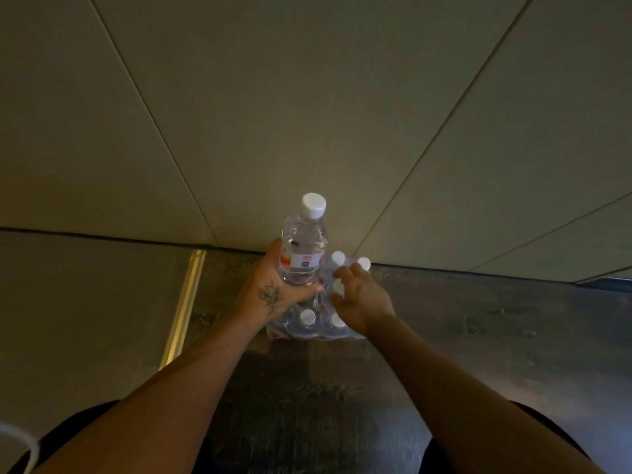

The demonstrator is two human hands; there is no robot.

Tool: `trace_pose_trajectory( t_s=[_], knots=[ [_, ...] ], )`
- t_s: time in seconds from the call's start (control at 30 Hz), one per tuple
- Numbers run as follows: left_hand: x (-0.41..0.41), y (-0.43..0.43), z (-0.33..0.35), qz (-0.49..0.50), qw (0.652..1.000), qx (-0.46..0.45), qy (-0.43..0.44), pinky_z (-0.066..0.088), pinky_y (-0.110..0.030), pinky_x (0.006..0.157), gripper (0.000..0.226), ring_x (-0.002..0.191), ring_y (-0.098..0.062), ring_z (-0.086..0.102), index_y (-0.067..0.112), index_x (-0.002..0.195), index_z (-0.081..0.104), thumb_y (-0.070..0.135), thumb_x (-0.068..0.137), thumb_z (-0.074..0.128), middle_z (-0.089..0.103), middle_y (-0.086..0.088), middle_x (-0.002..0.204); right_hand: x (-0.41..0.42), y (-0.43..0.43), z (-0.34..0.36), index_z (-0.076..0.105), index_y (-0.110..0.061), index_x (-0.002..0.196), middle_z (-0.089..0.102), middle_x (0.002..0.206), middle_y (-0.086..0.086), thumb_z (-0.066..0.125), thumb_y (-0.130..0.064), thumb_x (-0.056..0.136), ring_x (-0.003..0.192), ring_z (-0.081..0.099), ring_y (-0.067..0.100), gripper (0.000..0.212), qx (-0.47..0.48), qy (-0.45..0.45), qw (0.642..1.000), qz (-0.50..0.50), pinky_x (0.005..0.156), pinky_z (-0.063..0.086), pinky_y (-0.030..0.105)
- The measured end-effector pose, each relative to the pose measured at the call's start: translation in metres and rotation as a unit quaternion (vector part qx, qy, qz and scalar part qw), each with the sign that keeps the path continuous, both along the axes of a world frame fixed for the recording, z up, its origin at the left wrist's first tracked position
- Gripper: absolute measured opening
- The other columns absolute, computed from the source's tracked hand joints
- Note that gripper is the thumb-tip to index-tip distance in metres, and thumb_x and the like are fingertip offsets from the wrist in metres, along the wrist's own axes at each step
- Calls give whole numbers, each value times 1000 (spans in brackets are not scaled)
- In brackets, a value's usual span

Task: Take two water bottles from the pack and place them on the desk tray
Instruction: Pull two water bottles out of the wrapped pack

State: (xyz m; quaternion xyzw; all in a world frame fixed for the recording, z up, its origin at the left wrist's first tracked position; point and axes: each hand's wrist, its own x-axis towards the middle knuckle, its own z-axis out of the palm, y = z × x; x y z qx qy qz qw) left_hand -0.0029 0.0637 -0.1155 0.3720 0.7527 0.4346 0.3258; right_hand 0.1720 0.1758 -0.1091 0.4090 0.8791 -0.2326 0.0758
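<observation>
Gripping a water bottle [303,248] upright in our left hand [273,295], fingers wrapped round it, we reach our right hand [359,299], fingers loosely spread, onto the pack [307,325].

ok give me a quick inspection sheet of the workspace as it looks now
surface: dark mottled floor, with a pale wall panel behind
job's things: one water bottle lifted upright, white cap on; shrink-wrapped pack on the floor against the wall; desk tray not in view
clutter: nothing seen
grippers: left hand wrapped around the lifted bottle; right hand over the pack, fingers among the caps, grip unclear
cables: white cord at the lower left edge
surroundings: brass-coloured floor strip left of the pack
</observation>
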Motion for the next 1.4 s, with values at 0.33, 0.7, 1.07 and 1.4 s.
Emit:
trace_pose_trajectory(
  t_s=[0.33,0.7,1.07,1.4],
  knots=[
    [2,-3,-3,-21,1000,1,-13,56,-34,104,84,119,-2,67,32,139,58,39,66,101,70,21,125,-13,7,-34,53,-16,146,53,152,10,70,-23,99,142,54,27,51,53,-78,995,35,121,46,46],
    [-10,5,13,-25,999,16,-44,52,0,82,70,108,20,66,38,124,61,23,69,101,73,17,116,8,25,103,66,-15,134,64,125,6,61,-32,103,88,66,16,35,187,150,969,56,69,52,24],
    [4,17,31,-61,994,5,-88,52,-26,102,98,118,1,66,25,140,59,47,54,100,71,18,125,-11,47,161,70,-11,133,66,124,9,68,-28,103,93,70,26,34,189,183,964,37,72,54,35],
    [10,18,40,-69,991,3,-116,51,-19,96,96,106,27,63,50,127,55,71,41,94,69,48,111,-7,47,121,69,-12,129,67,122,9,72,-31,100,84,69,21,35,174,259,950,16,68,61,38]
  ],
)
